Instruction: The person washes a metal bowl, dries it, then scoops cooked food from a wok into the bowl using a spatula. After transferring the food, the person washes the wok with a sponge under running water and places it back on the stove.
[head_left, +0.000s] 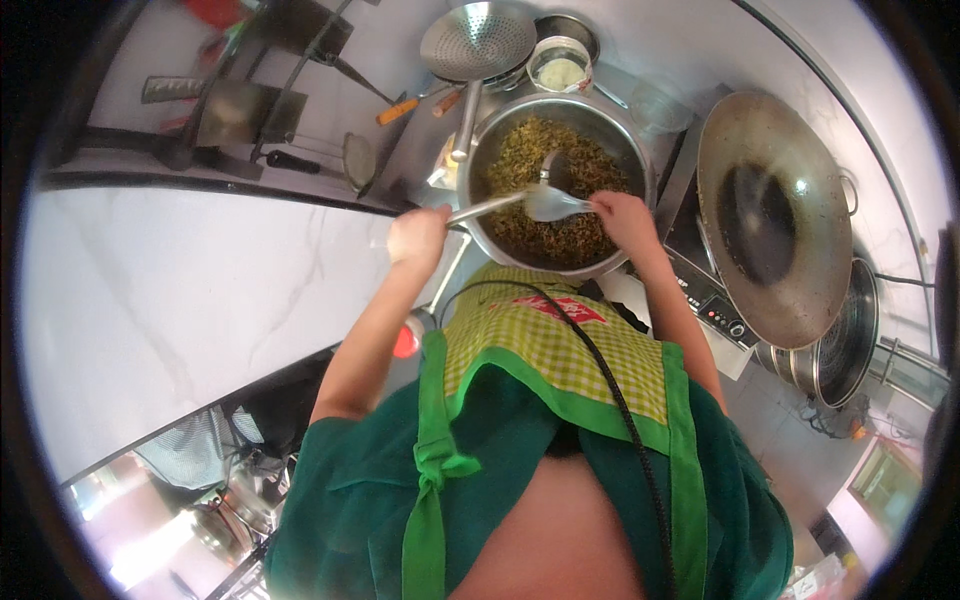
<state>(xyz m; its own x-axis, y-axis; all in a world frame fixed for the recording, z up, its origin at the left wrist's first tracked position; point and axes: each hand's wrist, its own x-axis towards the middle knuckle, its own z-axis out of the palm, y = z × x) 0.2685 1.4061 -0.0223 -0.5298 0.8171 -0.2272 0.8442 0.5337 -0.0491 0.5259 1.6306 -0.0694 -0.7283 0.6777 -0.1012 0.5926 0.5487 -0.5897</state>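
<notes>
A large steel basin (484, 238) holds a chopped, brown-green food mixture (525, 150). My left hand (418, 238), at the basin's left side, is closed round a long metal utensil handle (487, 208) that reaches over the mixture. Over the basin's right half, my right hand (619, 217) pinches the narrow end of a translucent, pale object (553, 204), perhaps a plastic bag or scraper. Its wide end meets the far end of the metal handle; whether they are joined I cannot tell. A curved metal piece (545, 174) shows in the mixture just beyond.
Behind the basin are a perforated steel skimmer (480, 41) and a white tub (560, 64) with pale contents. A big wok (780, 217) stands tilted at the right, above a cooker's control panel (724, 315). Cleavers and a strainer (360, 161) hang at the left beside a white marbled surface (187, 277).
</notes>
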